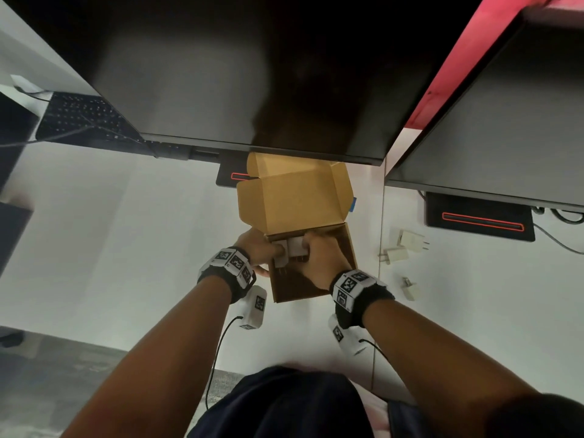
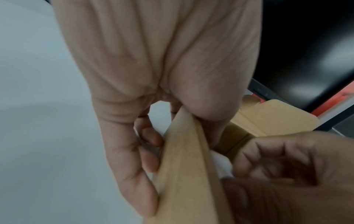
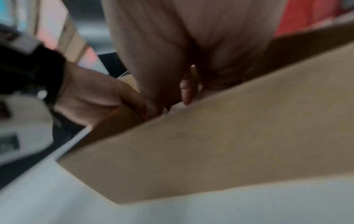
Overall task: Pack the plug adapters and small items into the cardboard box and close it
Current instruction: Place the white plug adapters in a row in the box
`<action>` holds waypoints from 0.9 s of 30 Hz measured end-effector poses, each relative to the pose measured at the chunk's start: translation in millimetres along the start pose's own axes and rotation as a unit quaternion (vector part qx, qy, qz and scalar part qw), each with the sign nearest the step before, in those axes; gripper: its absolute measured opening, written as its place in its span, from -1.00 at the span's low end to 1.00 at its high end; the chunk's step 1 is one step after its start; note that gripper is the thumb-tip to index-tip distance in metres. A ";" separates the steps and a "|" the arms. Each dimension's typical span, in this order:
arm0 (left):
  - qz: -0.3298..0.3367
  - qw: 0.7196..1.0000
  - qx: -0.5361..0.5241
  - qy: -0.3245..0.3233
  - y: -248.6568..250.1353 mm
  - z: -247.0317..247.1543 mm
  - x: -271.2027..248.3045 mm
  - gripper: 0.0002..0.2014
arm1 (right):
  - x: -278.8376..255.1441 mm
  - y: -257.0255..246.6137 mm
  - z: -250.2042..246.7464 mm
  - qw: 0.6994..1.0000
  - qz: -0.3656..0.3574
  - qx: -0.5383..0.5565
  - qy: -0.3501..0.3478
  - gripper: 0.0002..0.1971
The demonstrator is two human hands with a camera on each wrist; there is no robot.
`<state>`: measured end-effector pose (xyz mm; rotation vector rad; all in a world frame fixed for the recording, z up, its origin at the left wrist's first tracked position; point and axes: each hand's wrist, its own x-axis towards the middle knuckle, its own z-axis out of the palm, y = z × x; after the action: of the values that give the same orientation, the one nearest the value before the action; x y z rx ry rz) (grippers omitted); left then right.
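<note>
The cardboard box (image 1: 311,263) stood on the white worktop (image 1: 126,232) just in front of the monitor (image 1: 252,74), its lid (image 1: 294,197) folded back toward the screen. My left hand (image 1: 257,248) gripped the box's left wall, thumb inside and fingers curled outside, as the left wrist view showed. My right hand (image 1: 319,257) was down inside the box, fingers curled round a white plug adapter (image 1: 295,246), setting it beside another white adapter (image 1: 279,259) at the box's far-left corner. To the right of the box, well apart from it, three more adapters lay on the worktop: two near each other (image 1: 410,240) (image 1: 393,256) and a smaller one (image 1: 410,289) nearer me. I judged the packing partly done. The risks from here seemed plain: the prongs could catch on the neighbouring adapter or scrape the cardboard wall, leaving the piece tilted and too high for the lid to shut. If my left grip loosened, the light box might slide toward the monitor stand (image 1: 230,173). Reaching right for the rest, my wrist cable could drag across the loose adapters and push them away.
</note>
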<state>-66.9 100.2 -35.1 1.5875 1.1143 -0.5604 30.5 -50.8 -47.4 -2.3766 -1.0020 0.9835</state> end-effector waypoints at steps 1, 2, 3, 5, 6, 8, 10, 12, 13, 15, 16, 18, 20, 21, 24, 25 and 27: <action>-0.001 1.000 0.000 0.002 0.7 0.6 -0.3 -0.74 | 0.0 1.4 1.0 1.000 -0.004 0.011 -0.009 -0.61; -0.004 1.000 -0.004 0.006 1.3 1.9 -1.0 -0.73 | -0.9 4.5 1.1 1.000 -0.010 0.012 -0.017 -0.60; -0.008 1.000 -0.007 0.015 1.2 3.8 -0.3 -0.70 | -1.9 9.0 0.4 0.999 -0.021 0.015 -0.025 -0.59; -0.013 0.999 0.005 0.049 1.7 8.6 0.6 -0.59 | -6.1 16.0 -6.0 0.998 -0.046 0.022 -0.041 -0.58; -0.012 0.997 0.021 0.068 1.5 11.1 1.6 -0.53 | -9.1 17.6 -11.7 0.997 -0.056 0.027 -0.051 -0.56; -0.004 0.995 0.050 0.092 1.5 16.1 4.8 -0.45 | -15.5 19.7 -26.5 0.995 -0.068 0.045 -0.057 -0.55; -0.003 0.994 0.051 0.099 2.0 19.1 4.8 -0.51 | -24.0 23.7 -45.5 0.994 -0.069 0.074 -0.043 -0.64; -0.008 0.994 0.040 0.101 1.6 19.0 4.7 -0.55 | -33.7 32.5 -67.8 0.994 -0.057 0.090 -0.036 -0.75; -0.011 0.994 0.036 0.102 1.0 19.2 5.8 -0.54 | -39.8 39.8 -78.8 0.995 -0.047 0.087 -0.028 -0.80; -0.012 0.994 0.031 0.102 0.2 19.5 6.9 -0.54 | -54.0 59.7 -97.5 0.998 -0.017 0.066 -0.015 -0.90; -0.011 0.994 0.028 0.104 0.0 19.8 7.7 -0.55 | -61.8 70.3 -104.5 0.998 -0.003 0.057 -0.016 -0.90; -0.007 0.994 0.028 0.105 -0.8 19.2 9.7 -0.55 | -78.0 91.2 -112.7 0.999 0.021 0.020 -0.044 -0.83; -0.008 0.994 0.033 0.107 -1.4 19.4 10.4 -0.49 | -94.6 109.6 -112.0 0.992 0.047 -0.041 -0.105 -0.72; -0.010 0.993 0.037 0.109 -2.1 19.7 11.4 -0.43 | -102.6 118.1 -108.2 0.986 0.062 -0.068 -0.138 -0.65; -0.016 0.993 0.032 0.111 -3.5 19.8 14.2 -0.38 | -122.6 132.9 -87.2 0.968 0.093 -0.132 -0.193 -0.44; -0.019 0.993 0.029 0.111 -3.7 20.0 14.3 -0.40 | -127.8 133.7 -78.7 0.963 0.093 -0.150 -0.202 -0.41; -0.012 0.993 0.034 0.113 -3.4 19.8 14.7 -0.42 | -133.7 131.9 -64.7 0.958 0.087 -0.173 -0.212 -0.45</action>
<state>-59.6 87.3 -55.1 1.7303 1.2955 -0.4460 72.5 -242.7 -17.3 -2.6302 -1.2133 1.5454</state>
